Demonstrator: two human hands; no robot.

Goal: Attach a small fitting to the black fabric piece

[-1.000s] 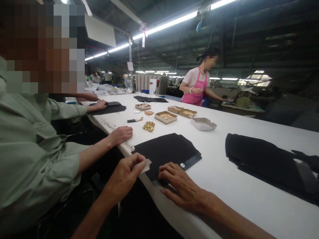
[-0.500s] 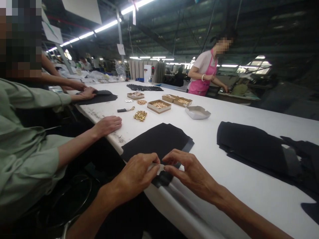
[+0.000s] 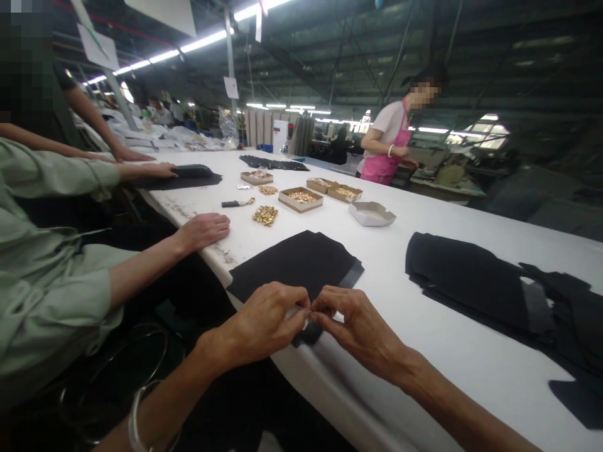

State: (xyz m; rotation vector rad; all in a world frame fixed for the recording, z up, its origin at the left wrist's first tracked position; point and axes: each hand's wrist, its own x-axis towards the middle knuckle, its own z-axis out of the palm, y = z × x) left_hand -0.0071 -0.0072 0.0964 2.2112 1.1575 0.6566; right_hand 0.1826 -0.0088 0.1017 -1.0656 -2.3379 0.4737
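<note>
Close to the table's near edge, my left hand (image 3: 271,320) is closed, thumb and forefinger pinching a small whitish piece (image 3: 306,319) that is mostly hidden. The fingertips of my right hand (image 3: 360,323) are pinched together against the left ones at that same spot; what they grip is too small to make out. A flat black fabric piece (image 3: 296,260) with a shinier strip along its right side lies just beyond and partly under my hands. Its dark near corner (image 3: 308,336) shows below my fingers at the table edge.
Gold metal pieces (image 3: 265,216) lie loose beside a dark-handled tool (image 3: 232,203). Behind are an open box of small fittings (image 3: 301,208) and a white tray (image 3: 372,216). Black fabric stacks (image 3: 464,267) lie right. A co-worker's hand (image 3: 203,231) rests at left; another person (image 3: 384,141) stands behind.
My right hand's fingers have closed from apart into a pinch and meet my left fingertips. At far left, a co-worker's hands have shifted left on the black fabric.
</note>
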